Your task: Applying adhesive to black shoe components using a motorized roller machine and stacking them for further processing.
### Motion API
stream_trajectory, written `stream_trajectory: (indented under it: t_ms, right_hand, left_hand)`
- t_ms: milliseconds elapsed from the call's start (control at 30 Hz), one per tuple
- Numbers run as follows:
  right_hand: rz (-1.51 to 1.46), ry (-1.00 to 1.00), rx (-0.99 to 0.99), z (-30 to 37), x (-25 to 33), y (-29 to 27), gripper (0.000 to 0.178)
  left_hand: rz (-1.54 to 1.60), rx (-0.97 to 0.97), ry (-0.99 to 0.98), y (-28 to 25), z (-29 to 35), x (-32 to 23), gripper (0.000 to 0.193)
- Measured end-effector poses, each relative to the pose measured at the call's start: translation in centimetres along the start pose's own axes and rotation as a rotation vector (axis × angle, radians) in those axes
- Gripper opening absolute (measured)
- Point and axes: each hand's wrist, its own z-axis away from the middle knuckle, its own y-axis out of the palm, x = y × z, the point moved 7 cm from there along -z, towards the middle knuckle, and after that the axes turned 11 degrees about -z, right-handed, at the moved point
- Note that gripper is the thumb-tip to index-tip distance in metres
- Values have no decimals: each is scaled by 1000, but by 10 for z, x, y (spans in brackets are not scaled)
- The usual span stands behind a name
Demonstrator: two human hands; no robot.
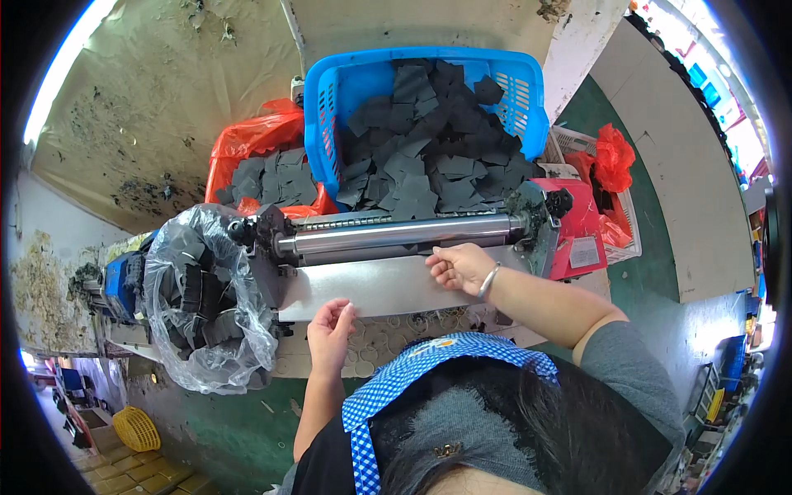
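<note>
My right hand (464,268) is over the metal feed plate (363,285), its fingers curled in a pinch close below the shiny steel roller (404,234). Whatever those fingers may hold is too small or hidden to make out. At the plate's near left edge is my left hand (330,328), thumb and bent fingers drawn together; I cannot tell if anything is between them. A dark strip shows in the gap under the roller. Behind the machine, a blue plastic basket (422,54) is heaped with dark grey flat pieces (408,169).
Left of the roller hangs a clear plastic bag (235,351) with dark pieces inside. A red bag (257,134) of similar pieces lies beside the basket. The machine's right end has a pink-red housing (575,231); a white crate (629,239) stands beyond it.
</note>
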Motion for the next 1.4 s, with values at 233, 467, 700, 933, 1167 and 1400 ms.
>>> stream_trajectory:
  t_ms: [233,467,700,933,1167,1400]
  right_hand:
    - [934,-616,-140,-14,148,67,68]
    - [1445,-357,-352,-105,137,67,88]
    - [1583,-491,-161,-135,180,76,76]
    - [1733,-748,-701,-62,354,11,82]
    - [1988,-729,-321,-24,275,18,50]
    - [1412,-1086,-62,133,172,53,69]
  left_hand:
    - [-46,-25,-39,0,19,1,13]
    - [-33,-2,35,1,5,-9,12]
    - [-55,-115,54,-31,-2,-1,12]
    - [-79,-133,43,-39,-10,-5,12]
    - [-169,-130,169,-31,-18,-28,11]
    - [353,155,198,25,-33,-71,30]
